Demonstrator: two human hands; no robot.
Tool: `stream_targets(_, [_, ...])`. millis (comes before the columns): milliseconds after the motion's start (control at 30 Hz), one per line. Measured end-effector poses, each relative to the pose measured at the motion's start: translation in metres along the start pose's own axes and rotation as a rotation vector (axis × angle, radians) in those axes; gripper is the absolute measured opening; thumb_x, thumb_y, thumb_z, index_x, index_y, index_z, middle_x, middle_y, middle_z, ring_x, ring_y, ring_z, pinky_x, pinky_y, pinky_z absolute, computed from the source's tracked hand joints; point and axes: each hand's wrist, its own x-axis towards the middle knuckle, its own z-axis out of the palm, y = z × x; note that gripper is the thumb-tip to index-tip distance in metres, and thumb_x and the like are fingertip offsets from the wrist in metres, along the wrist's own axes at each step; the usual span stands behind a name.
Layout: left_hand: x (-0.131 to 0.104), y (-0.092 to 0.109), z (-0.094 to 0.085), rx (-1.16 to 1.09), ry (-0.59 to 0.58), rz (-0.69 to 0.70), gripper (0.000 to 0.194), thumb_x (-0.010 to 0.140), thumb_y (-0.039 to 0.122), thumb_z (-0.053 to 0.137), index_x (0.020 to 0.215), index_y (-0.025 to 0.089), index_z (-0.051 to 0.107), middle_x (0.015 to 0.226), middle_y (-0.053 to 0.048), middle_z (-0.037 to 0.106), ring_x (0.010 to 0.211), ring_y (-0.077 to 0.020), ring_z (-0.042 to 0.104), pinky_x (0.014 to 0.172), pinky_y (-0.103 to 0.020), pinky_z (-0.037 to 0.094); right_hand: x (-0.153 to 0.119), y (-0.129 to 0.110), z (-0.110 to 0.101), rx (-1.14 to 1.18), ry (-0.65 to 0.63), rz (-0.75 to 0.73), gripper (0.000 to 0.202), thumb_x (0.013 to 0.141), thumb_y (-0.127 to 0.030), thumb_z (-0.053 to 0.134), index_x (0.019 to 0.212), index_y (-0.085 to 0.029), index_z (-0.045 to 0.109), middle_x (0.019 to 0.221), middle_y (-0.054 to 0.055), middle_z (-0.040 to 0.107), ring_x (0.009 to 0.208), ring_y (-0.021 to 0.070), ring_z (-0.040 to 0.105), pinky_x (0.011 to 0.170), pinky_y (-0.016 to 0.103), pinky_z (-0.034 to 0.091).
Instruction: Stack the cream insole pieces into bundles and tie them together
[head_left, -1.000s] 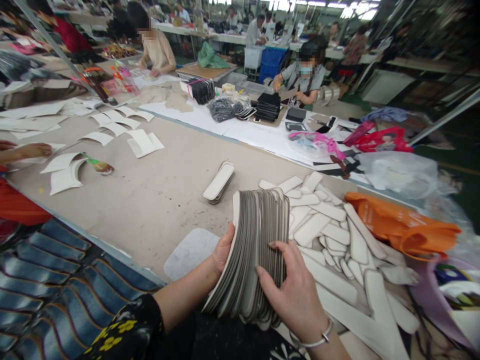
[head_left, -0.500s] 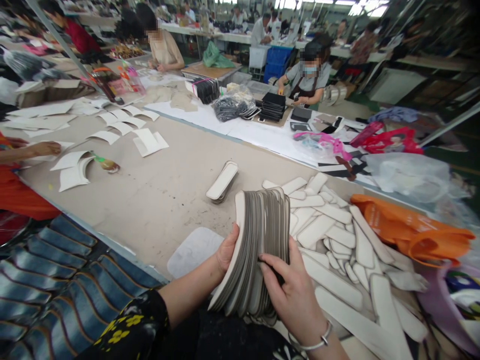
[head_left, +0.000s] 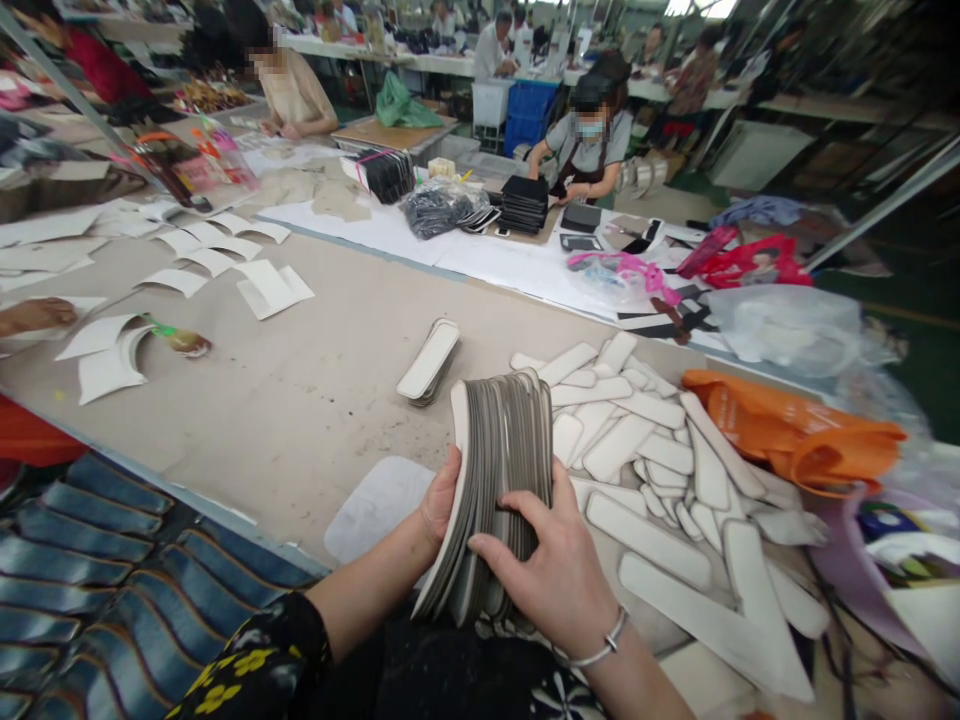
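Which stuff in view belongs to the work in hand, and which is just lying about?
Part of the work, or likely so:
thick stack of strips, held in the left hand, right hand on its edges
small stack of similar strips beyond it
loose pale strips to the right

Apparently just lying about:
orange bag
purple tub
clear plastic bag

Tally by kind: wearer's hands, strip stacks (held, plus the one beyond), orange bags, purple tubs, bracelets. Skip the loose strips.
Hands: 2, left hand and right hand
Strip stacks: 2, held stack and small stack
Orange bag: 1
Purple tub: 1
Bracelet: 1
Total: 7
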Motion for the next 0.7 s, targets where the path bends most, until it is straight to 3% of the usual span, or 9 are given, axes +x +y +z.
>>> stream_targets(233, [0.002, -0.001, -0.004, 0.026, -0.019, 0.027, 0.087, 0.078, 0.073, 0.031, 0.128, 0.005, 0.050, 0.129, -0.018, 0.054, 0.129, -0.0290, 0.038, 0.111, -0.043, 0.019, 0.002, 0.000, 0.000, 0.011, 0.025, 0.007, 0.033, 0.066, -0.045, 0.071, 0.085, -0.020, 0.063, 0.141, 0.014, 0.027, 0.131, 0.0327, 0.033, 0.098, 0.045, 0.042])
stream_targets(500, [0.004, 0.000, -0.013, 0.071, 0.106, 0.032, 0.091, 0.074, 0.076, 0.037, 0.132, 0.006, 0.045, 0.132, -0.019, 0.051, 0.130, -0.0310, 0.035, 0.110, -0.045, 0.018, 0.004, 0.002, 0.002, 0.015, 0.049, 0.000, 0.033, 0.066, -0.044, 0.072, 0.084, -0.020, 0.061, 0.140, 0.014, 0.028, 0.132, 0.0333, 0.031, 0.097, 0.045, 0.043])
stream_targets(700, [0.005, -0.001, -0.007, 0.044, 0.057, 0.028, 0.092, 0.075, 0.077, 0.033, 0.131, 0.006, 0.046, 0.132, -0.019, 0.050, 0.128, -0.0294, 0.039, 0.111, -0.044, 0.017, 0.004, 0.002, 0.003, 0.010, 0.031, 0.019, 0.032, 0.066, -0.042, 0.072, 0.085, -0.020, 0.061, 0.139, 0.014, 0.027, 0.131, 0.0327, 0.033, 0.097, 0.045, 0.044])
